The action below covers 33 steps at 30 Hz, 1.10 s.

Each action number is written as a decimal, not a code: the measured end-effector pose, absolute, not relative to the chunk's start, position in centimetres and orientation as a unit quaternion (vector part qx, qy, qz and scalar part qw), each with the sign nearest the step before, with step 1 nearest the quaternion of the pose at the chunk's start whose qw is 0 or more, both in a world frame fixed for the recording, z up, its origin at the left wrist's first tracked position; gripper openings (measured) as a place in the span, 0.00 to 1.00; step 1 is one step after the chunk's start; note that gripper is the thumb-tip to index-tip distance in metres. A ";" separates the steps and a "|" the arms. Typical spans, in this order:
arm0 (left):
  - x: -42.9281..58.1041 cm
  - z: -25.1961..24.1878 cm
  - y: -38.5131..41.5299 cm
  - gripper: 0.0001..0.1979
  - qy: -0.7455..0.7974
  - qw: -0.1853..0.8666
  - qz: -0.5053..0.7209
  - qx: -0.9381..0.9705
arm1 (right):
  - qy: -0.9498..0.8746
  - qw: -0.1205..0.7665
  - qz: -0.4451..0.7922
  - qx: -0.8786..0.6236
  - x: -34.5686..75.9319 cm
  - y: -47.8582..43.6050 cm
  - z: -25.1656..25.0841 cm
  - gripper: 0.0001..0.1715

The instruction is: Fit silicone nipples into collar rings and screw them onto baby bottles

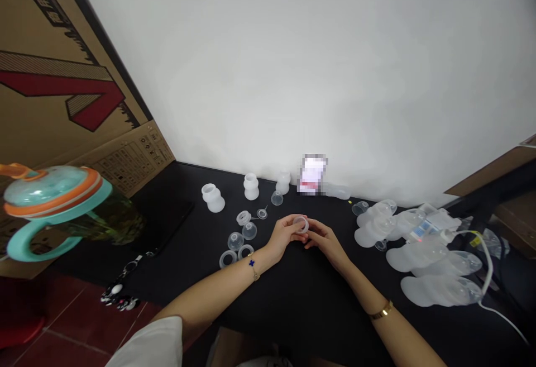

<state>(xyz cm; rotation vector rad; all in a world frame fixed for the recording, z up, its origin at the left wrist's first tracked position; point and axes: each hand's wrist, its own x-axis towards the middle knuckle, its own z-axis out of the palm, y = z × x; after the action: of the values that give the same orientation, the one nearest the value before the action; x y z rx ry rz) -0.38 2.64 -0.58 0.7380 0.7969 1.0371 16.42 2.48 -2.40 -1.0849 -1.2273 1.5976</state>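
On the middle of a black tabletop (301, 283), the left hand (285, 234) and right hand (326, 242) meet, both closed on a small clear silicone ring (300, 224) held between them. To the left lie clear cups (235, 241) and open rings (228, 258). Farther away, near the wall, frosted white silicone pieces (251, 186) stand upright, and one (213, 197) lies tilted. A pixelated packet (312, 174) stands against the wall. To the right, frosted pump bodies (439, 290) lie in a heap, with a white cable (486, 261) running beside them. At far left, a teal and orange lidded cup (54, 199) sits in front of a cardboard box (62, 76), hanging partly beyond the table edge.
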 end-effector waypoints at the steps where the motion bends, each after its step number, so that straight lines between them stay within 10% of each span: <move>1: -0.4 -0.6 2.7 0.23 0.365 0.730 0.471 0.333 | -0.491 0.413 0.636 -0.429 16.5 2.5 -2.4 0.25; 33: -0.3 -0.6 2.5 0.19 0.382 0.702 0.429 0.422 | -0.504 0.409 0.636 -0.418 16.7 2.2 -2.2 0.14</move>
<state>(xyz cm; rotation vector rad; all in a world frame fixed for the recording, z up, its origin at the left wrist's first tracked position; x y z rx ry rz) -0.30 2.49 -0.58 0.9386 0.8501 0.9542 16.72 2.20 -2.22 -1.0523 -1.2699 1.6017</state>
